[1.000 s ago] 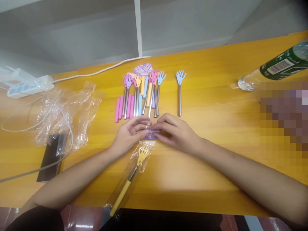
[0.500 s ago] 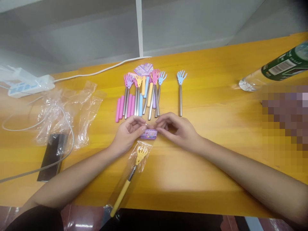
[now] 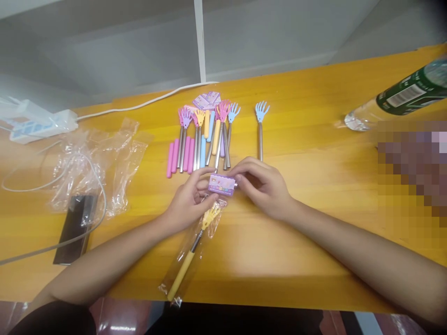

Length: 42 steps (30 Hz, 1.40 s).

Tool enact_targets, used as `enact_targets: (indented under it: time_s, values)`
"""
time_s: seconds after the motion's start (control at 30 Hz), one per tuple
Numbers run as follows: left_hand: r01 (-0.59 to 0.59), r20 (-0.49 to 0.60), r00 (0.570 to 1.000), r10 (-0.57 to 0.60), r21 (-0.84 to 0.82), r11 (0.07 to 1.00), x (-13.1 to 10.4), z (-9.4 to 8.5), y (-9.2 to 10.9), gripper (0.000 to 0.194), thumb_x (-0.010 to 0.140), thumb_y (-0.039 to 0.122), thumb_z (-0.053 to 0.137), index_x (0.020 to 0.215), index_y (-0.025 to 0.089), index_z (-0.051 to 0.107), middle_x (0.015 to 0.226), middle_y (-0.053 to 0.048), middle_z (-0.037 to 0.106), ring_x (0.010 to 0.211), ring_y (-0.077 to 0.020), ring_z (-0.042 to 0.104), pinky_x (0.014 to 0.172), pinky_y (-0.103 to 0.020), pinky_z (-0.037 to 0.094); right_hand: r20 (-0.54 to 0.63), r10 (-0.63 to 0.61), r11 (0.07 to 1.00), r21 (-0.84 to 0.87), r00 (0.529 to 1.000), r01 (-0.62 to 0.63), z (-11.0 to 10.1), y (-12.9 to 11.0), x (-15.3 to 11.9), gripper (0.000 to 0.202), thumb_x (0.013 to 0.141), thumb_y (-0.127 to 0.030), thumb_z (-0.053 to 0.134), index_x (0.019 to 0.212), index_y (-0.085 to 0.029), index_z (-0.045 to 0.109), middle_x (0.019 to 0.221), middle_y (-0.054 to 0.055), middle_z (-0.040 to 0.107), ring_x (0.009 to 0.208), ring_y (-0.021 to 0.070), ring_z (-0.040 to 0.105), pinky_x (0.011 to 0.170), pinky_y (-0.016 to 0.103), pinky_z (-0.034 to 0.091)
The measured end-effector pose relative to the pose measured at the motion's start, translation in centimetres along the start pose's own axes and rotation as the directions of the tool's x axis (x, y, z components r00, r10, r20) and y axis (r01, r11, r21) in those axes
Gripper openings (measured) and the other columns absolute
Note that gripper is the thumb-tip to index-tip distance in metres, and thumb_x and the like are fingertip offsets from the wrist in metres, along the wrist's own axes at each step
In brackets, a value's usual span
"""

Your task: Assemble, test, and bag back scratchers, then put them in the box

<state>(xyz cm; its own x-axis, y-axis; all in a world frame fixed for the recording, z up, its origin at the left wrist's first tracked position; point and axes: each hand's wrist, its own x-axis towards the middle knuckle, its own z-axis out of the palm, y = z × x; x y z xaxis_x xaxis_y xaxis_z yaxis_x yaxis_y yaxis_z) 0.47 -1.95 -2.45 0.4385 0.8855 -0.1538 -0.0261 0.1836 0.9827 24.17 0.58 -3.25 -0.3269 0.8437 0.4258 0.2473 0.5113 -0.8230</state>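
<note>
Near the table's middle, a small purple printed card (image 3: 221, 185) is held between my two hands, its face tilted towards me. My right hand (image 3: 263, 186) pinches its right edge, where something small and shiny shows. My left hand (image 3: 192, 200) is closed at the card's left side, its thumb on the top of a clear plastic bag (image 3: 181, 265). Inside the bag lies a yellow hand-shaped back scratcher (image 3: 211, 216) with a metal rod and yellow handle. Whether the card is fixed to the bag I cannot tell.
Beyond my hands lie several back scratchers (image 3: 223, 111), loose coloured handles (image 3: 172, 156) and purple cards (image 3: 207, 99). A blue back scratcher (image 3: 261, 111) lies apart. Left are plastic bags (image 3: 125, 163), a dark phone (image 3: 75, 228) and a power strip (image 3: 42, 121); right, a bottle (image 3: 401, 95).
The card has come up and turned its face towards me. The bagged yellow back scratcher has slid away from the table's front edge and slightly right. My left thumb has moved down off the card.
</note>
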Motion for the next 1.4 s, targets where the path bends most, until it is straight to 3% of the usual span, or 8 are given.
enact_targets:
  time_s: [0.3, 0.47, 0.57, 0.63, 0.77, 0.93, 1.17, 1.4]
  values:
    - [-0.051, -0.018, 0.999, 0.049, -0.077, 0.996, -0.1, 0.0, -0.2, 0.072, 0.100, 0.023, 0.074, 0.164, 0.034, 0.043, 0.135, -0.011, 0.075, 0.113, -0.0264, 0.078, 0.097, -0.038, 0.064, 0.029, -0.040, 0.997, 0.071, 0.999, 0.038, -0.3, 0.0, 0.0, 0.019, 0.109, -0.021, 0.057, 0.116, -0.022, 0.075, 0.107, 0.007, 0.072, 0.099, 0.0191, 0.070, 0.086, 0.037, 0.058]
    - [-0.124, 0.009, 0.992, 0.124, -0.033, 0.992, 0.0, -0.2, -0.6, 0.058, 0.105, 0.025, 0.069, 0.160, 0.032, 0.052, 0.135, -0.011, 0.076, 0.119, -0.0261, 0.077, 0.100, -0.037, 0.065, 0.013, -0.085, 0.995, 0.049, 0.996, 0.085, -0.1, 0.0, 0.1, 0.013, 0.104, -0.016, 0.065, 0.110, -0.021, 0.074, 0.103, 0.006, 0.071, 0.094, 0.0174, 0.070, 0.080, 0.033, 0.057]
    - [-0.186, 0.050, 0.981, 0.187, -0.030, 0.982, 0.0, -0.3, -0.5, 0.058, 0.108, 0.025, 0.065, 0.163, 0.034, 0.049, 0.135, -0.009, 0.075, 0.110, -0.0231, 0.080, 0.100, -0.040, 0.067, 0.000, -0.083, 0.996, 0.041, 0.997, 0.083, 0.1, 0.0, 0.1, 0.012, 0.101, -0.014, 0.068, 0.109, -0.020, 0.074, 0.103, 0.006, 0.072, 0.091, 0.0168, 0.071, 0.075, 0.031, 0.057]
    - [-0.224, 0.083, 0.972, 0.221, 0.037, 0.974, -0.1, -0.4, -0.2, 0.051, 0.108, 0.025, 0.063, 0.158, 0.034, 0.056, 0.139, -0.010, 0.073, 0.109, -0.0225, 0.079, 0.102, -0.043, 0.067, -0.009, -0.081, 0.996, 0.042, 0.997, 0.081, 0.2, 0.0, 0.1, 0.013, 0.100, -0.013, 0.069, 0.109, -0.021, 0.075, 0.103, 0.007, 0.072, 0.091, 0.0166, 0.071, 0.074, 0.030, 0.057]
    - [-0.312, 0.111, 0.950, 0.293, 0.254, 0.915, -0.1, -0.7, 0.1, 0.032, 0.106, 0.027, 0.066, 0.137, 0.028, 0.075, 0.141, -0.011, 0.069, 0.130, -0.0266, 0.069, 0.111, -0.045, 0.063, -0.022, -0.096, 0.994, 0.042, 0.995, 0.097, 0.4, 0.2, 0.0, 0.015, 0.099, -0.012, 0.070, 0.109, -0.021, 0.075, 0.102, 0.006, 0.073, 0.091, 0.0161, 0.071, 0.072, 0.029, 0.057]
    - [-0.313, 0.107, 0.949, 0.298, 0.170, 0.934, -0.1, -0.8, -0.2, 0.047, 0.106, 0.032, 0.067, 0.153, 0.031, 0.064, 0.149, -0.012, 0.064, 0.134, -0.0289, 0.066, 0.104, -0.044, 0.066, -0.024, -0.089, 0.995, 0.052, 0.996, 0.091, 0.4, 0.3, -0.1, 0.014, 0.098, -0.011, 0.070, 0.108, -0.019, 0.075, 0.103, 0.007, 0.073, 0.086, 0.0151, 0.070, 0.070, 0.029, 0.056]
    - [-0.401, 0.128, 0.916, 0.380, 0.255, 0.880, 0.1, -0.9, 0.7, 0.046, 0.105, 0.029, 0.067, 0.151, 0.031, 0.066, 0.145, -0.011, 0.067, 0.136, -0.0277, 0.063, 0.118, -0.046, 0.055, -0.003, -0.114, 0.993, 0.019, 0.994, 0.114, 0.3, 0.1, -0.1, 0.016, 0.098, -0.011, 0.069, 0.111, -0.020, 0.074, 0.105, 0.006, 0.070, 0.086, 0.0155, 0.068, 0.071, 0.030, 0.057]
    - [-0.384, 0.115, 0.922, 0.369, 0.177, 0.906, 0.0, -1.3, 0.3, 0.048, 0.106, 0.034, 0.066, 0.154, 0.030, 0.064, 0.151, -0.011, 0.062, 0.143, -0.0297, 0.058, 0.125, -0.048, 0.047, 0.027, -0.149, 0.987, -0.053, 0.988, 0.150, 0.1, 0.1, -0.1, 0.025, 0.098, -0.012, 0.067, 0.121, -0.023, 0.072, 0.113, 0.009, 0.058, 0.091, 0.0176, 0.066, 0.075, 0.035, 0.061]
